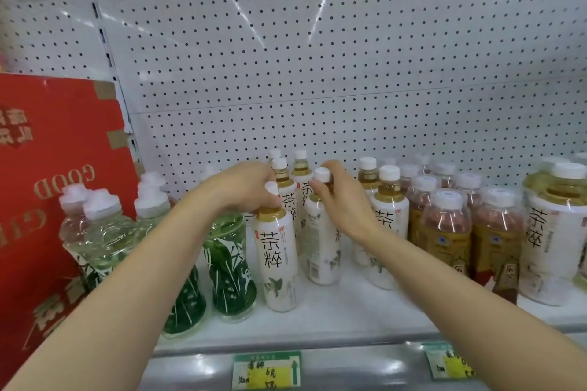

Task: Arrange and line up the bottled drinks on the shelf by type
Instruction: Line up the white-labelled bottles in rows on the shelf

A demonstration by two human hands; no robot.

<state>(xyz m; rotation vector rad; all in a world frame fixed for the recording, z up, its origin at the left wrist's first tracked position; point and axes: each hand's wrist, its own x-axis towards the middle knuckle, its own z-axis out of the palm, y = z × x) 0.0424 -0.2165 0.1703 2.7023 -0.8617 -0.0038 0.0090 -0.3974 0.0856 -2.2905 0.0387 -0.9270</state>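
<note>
White pegboard [317, 57] backs the shelf [349, 317]. Left hand [244, 187] grips the front tea bottle [278, 257]; right hand [343, 197] grips its neighbour [322, 251]. Green bottles [230, 267] and a red carton [47, 184] crowd the left; amber bottles [444, 232] crowd the right.

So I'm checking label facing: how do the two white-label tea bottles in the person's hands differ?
The left hand grips the front tea bottle, whose large characters face out; the right hand grips the rear tea bottle, turned to show small print. The front one stands nearer the shelf edge, the rear one farther back. Both have white caps and amber tea.
</note>
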